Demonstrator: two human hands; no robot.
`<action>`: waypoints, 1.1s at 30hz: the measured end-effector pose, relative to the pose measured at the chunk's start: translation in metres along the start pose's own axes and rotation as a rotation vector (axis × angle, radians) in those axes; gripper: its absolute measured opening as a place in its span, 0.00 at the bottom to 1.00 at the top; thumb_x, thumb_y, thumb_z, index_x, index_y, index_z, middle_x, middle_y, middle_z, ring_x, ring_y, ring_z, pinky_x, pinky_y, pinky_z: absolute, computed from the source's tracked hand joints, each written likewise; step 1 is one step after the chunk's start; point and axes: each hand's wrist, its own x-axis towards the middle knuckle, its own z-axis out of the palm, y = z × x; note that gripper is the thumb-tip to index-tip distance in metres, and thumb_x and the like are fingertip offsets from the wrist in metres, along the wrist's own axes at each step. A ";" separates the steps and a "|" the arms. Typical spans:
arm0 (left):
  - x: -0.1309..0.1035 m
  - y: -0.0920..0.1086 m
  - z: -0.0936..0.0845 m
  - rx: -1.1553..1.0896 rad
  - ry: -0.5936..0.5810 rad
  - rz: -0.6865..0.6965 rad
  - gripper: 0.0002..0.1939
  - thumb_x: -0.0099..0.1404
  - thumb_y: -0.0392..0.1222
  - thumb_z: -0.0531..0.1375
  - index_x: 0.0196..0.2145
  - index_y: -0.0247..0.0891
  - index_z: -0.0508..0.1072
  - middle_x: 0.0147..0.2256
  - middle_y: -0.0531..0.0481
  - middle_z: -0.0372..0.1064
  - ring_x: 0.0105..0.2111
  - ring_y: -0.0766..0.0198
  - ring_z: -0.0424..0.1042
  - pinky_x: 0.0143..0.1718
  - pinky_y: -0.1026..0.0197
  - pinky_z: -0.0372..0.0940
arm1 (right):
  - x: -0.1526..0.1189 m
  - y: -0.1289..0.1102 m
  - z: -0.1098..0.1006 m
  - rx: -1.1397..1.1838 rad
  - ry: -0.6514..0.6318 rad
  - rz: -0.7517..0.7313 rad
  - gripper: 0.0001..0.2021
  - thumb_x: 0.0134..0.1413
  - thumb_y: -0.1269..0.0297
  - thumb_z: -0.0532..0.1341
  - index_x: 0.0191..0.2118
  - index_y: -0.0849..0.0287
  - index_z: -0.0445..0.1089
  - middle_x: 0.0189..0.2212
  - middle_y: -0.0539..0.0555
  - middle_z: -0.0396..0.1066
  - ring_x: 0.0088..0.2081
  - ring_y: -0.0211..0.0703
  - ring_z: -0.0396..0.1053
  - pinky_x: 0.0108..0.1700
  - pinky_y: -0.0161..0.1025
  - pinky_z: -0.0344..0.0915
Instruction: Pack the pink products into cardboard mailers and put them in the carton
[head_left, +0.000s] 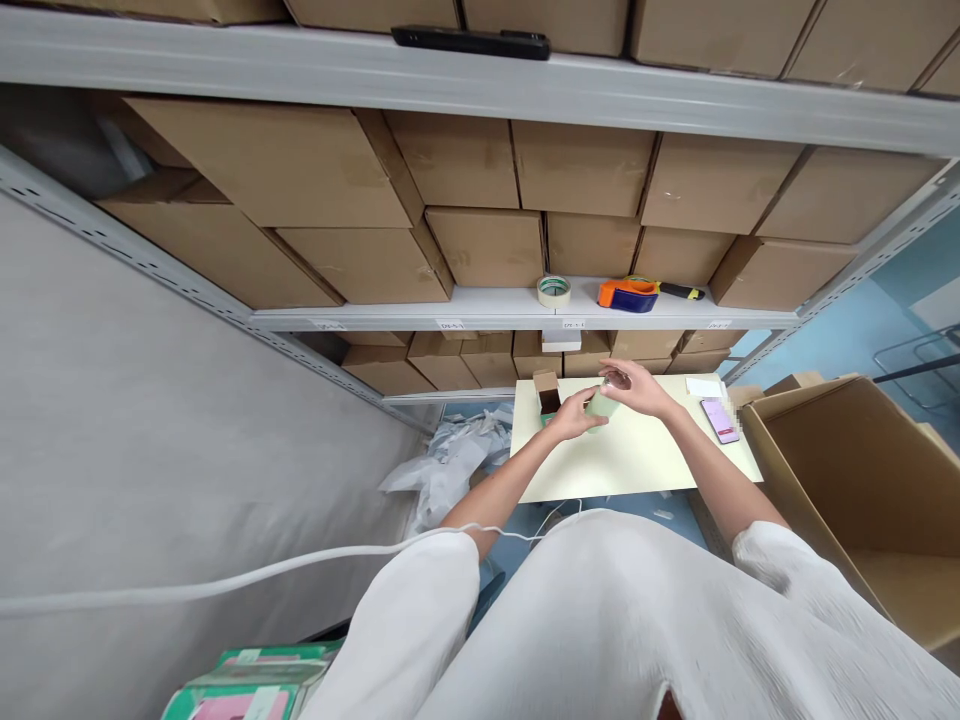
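Note:
Over the pale table (570,470), my left hand (574,416) is closed around the side of a pale green container (602,405), probably a small bottle or jar. My right hand (641,390) curls over its upper end, fingers closed on a clear, round cap-like piece (617,380). I cannot tell whether that piece is joined to the container. Just left of my left hand stands a small open carton (547,388) with a dark inside, and something green shows at its base.
A phone (720,421) and a white paper (703,387) lie at the table's right. Beside it is a large open cardboard box (847,480). Shelves of cartons (480,250) rise behind, with a tape roll (553,291) and an orange-blue tape dispenser (628,294). A white cable (300,570) crosses at left.

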 end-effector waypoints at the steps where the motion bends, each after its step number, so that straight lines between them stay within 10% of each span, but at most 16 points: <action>1: 0.000 0.000 0.001 -0.002 0.005 0.006 0.41 0.52 0.48 0.79 0.63 0.41 0.77 0.61 0.39 0.76 0.61 0.42 0.74 0.64 0.43 0.69 | 0.001 0.000 0.002 -0.067 0.016 -0.029 0.30 0.55 0.46 0.75 0.62 0.47 0.78 0.58 0.59 0.78 0.65 0.65 0.70 0.71 0.63 0.61; 13: 0.000 -0.018 -0.014 0.002 0.064 0.012 0.45 0.53 0.52 0.78 0.66 0.38 0.74 0.64 0.38 0.74 0.63 0.41 0.73 0.65 0.44 0.68 | -0.002 0.011 0.001 -0.104 -0.002 -0.109 0.26 0.72 0.49 0.57 0.70 0.48 0.68 0.62 0.59 0.74 0.60 0.56 0.74 0.64 0.57 0.70; 21: -0.001 -0.016 -0.007 0.068 0.079 -0.011 0.44 0.53 0.46 0.78 0.66 0.41 0.74 0.64 0.41 0.74 0.61 0.43 0.75 0.65 0.44 0.68 | 0.002 -0.004 0.006 -0.320 0.021 -0.125 0.27 0.62 0.43 0.70 0.59 0.54 0.77 0.47 0.61 0.79 0.51 0.60 0.75 0.58 0.59 0.71; 33: -0.010 -0.008 -0.011 0.131 0.179 0.019 0.41 0.54 0.40 0.76 0.65 0.40 0.72 0.63 0.40 0.74 0.63 0.43 0.73 0.67 0.42 0.66 | 0.005 0.010 0.012 0.657 0.229 0.345 0.33 0.58 0.25 0.62 0.45 0.54 0.78 0.46 0.59 0.83 0.54 0.57 0.77 0.55 0.52 0.76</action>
